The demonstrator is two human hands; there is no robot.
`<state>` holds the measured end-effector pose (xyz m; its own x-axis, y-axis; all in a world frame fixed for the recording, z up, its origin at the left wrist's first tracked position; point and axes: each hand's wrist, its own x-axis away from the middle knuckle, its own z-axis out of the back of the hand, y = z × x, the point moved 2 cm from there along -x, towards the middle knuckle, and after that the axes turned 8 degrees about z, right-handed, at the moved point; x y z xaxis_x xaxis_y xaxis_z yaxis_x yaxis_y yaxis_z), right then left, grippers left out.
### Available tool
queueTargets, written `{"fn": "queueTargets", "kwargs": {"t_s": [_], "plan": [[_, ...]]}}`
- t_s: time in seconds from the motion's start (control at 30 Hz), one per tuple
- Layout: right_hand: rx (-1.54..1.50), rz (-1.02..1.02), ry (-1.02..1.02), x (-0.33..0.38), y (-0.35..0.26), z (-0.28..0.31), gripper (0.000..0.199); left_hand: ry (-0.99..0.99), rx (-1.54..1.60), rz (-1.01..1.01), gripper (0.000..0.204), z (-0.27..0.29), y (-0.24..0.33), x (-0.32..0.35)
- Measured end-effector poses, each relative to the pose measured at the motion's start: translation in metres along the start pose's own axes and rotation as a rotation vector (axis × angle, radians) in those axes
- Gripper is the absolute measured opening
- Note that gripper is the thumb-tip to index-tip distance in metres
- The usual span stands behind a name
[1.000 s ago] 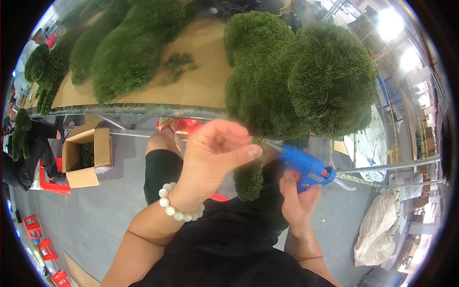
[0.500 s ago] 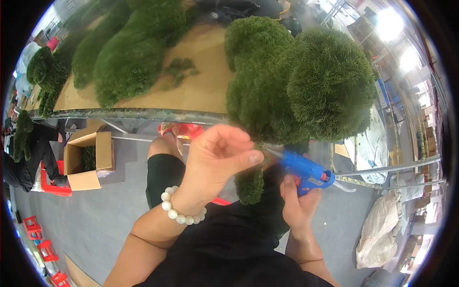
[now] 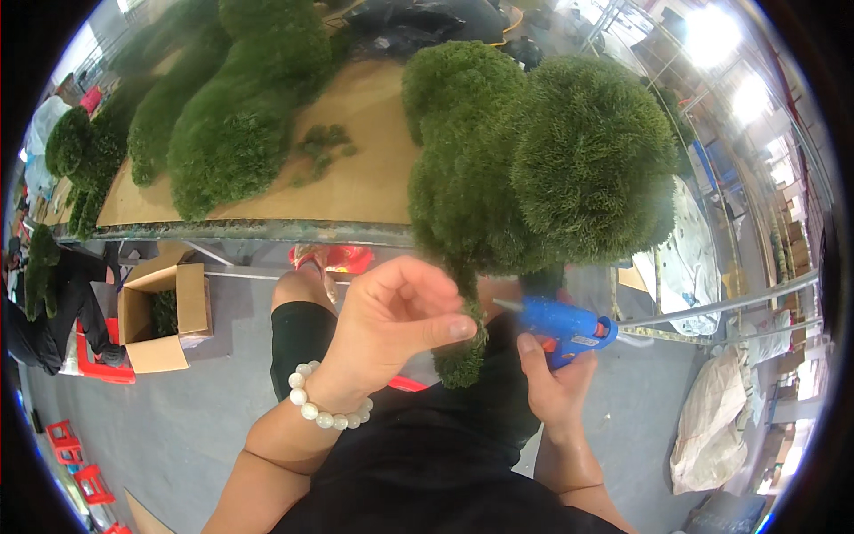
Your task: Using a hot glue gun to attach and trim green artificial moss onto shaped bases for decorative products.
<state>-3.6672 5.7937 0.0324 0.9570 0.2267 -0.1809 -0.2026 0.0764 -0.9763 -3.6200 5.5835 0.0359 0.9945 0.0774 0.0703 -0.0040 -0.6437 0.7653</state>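
My right hand [image 3: 560, 383] is wrapped round the handle of a blue glue gun [image 3: 562, 322], whose nozzle points left. My left hand [image 3: 405, 316], with a white bead bracelet [image 3: 307, 409] at the wrist, has thumb and fingers pinched on a small green sprig [image 3: 479, 313], partly hidden by the fingertips. A short gap separates the sprig from the nozzle. Just beyond both hands stands a large, rounded artificial-greenery figure [image 3: 592, 160], with a slim green limb [image 3: 460, 365] hanging down below my left fingertips.
More bushy green shapes [image 3: 233, 142] and loose sprigs [image 3: 325, 147] lie on the cardboard-covered table [image 3: 374, 107]. An open carton [image 3: 191, 307] sits on the floor at left, near a seated person's dark trousers [image 3: 76, 294]. A pale sack [image 3: 712, 427] and metal rail [image 3: 729, 303] are at right.
My left hand has drawn slightly left and down with the sprig, away from the glue gun's nozzle. The glue gun stays in my right hand, slightly lower in the view.
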Motion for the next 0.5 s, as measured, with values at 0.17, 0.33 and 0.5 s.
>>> {"fn": "queueTargets", "kwargs": {"t_s": [0.17,0.33,0.5], "plan": [[-0.121,0.123,-0.177,-0.002,0.01,0.039,0.075,-0.004,-0.118,-0.057,0.028,0.005,0.015,0.012],[-0.245,0.203,0.086,-0.01,0.042,0.106,0.07,0.025,0.129,-0.317,0.037,0.026,0.041,0.029],[-0.3,-0.043,0.558,-0.049,0.044,0.157,0.051,-0.239,0.435,-0.411,0.042,0.036,0.078,0.05]]}}
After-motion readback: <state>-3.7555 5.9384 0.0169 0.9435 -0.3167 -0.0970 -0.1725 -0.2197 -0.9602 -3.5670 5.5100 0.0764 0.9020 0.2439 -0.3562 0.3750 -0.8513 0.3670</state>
